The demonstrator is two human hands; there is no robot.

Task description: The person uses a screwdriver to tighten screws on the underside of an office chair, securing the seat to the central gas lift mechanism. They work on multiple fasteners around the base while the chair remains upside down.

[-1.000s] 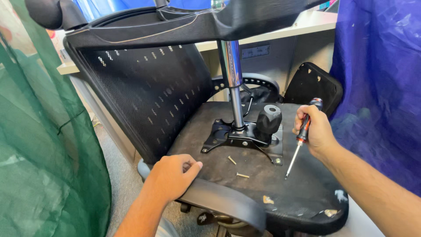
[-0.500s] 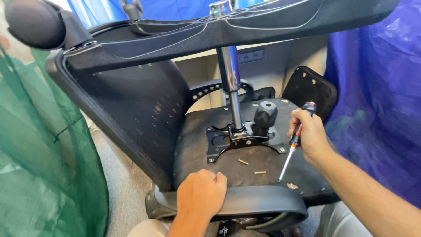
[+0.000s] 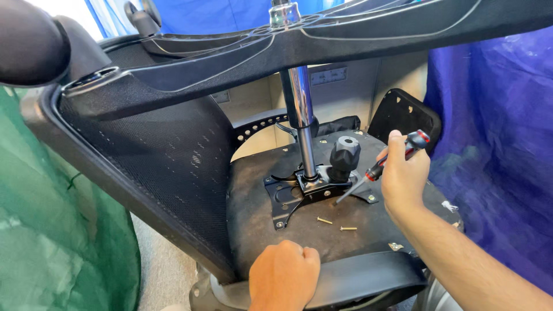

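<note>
An upturned office chair lies in front of me, the black underside of its seat [image 3: 357, 242] facing up. My right hand [image 3: 403, 175] is shut on a red and black screwdriver [image 3: 383, 164], whose tip rests at the black metal mechanism plate [image 3: 294, 198] near the round tension knob [image 3: 344, 154]. Two loose brass screws [image 3: 337, 224] lie on the seat bottom below the plate. My left hand [image 3: 283, 275] is closed over the chair's armrest [image 3: 368, 276] at the near edge. The chrome gas cylinder [image 3: 302, 124] rises from the plate.
The star base [image 3: 322, 40] with a caster [image 3: 29, 43] hangs overhead across the top. The mesh backrest [image 3: 150, 155] stands left of the seat. A second armrest pad [image 3: 403, 118] lies behind. Green fabric [image 3: 52, 230] is at left, blue fabric [image 3: 495, 161] at right.
My view has moved closer and lower. My left hand slid from the seat bottom onto the armrest. The screwdriver tip swung from the seat's right part up to the mechanism plate.
</note>
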